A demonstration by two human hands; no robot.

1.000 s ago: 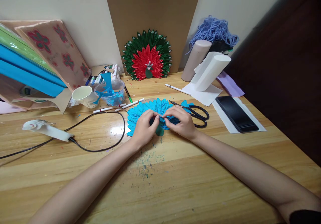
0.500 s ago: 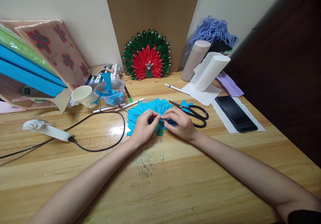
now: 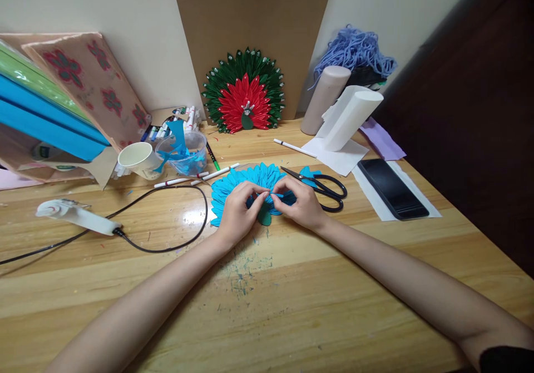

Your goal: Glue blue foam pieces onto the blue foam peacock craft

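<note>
Close to the person, the wooden table (image 3: 292, 306) has tiny blue and green scraps (image 3: 244, 270) on it. A sleeve or arm could brush them about, or they could stick to the work.

A bit farther, both hands meet over the blue paper fan (image 3: 233, 186), which lies flat on the table in the middle. The left hand (image 3: 237, 211) has its grip pressed together on a thin blue petal strip (image 3: 276, 195). The right hand (image 3: 302, 203) pinches the other end of the same strip. The strip is small and thin, so it could tear if the hands pull apart too hard, or bend and sit crooked. The dark green leaf piece (image 3: 264, 217) just under the hands could get pushed out of place.

The scissors (image 3: 323, 186) lie just beside the right hand with the blades pointing in, so the hand could bump them. Off to the left, the glue gun (image 3: 75, 217) and its black cord (image 3: 175, 245) lie near the left arm; a snag could drag it.

Farther back, the paper cup (image 3: 137, 160) and the clear tub (image 3: 183, 153) could tip over. The green and red fan (image 3: 245, 92) leans on the cardboard (image 3: 254, 22).
</note>
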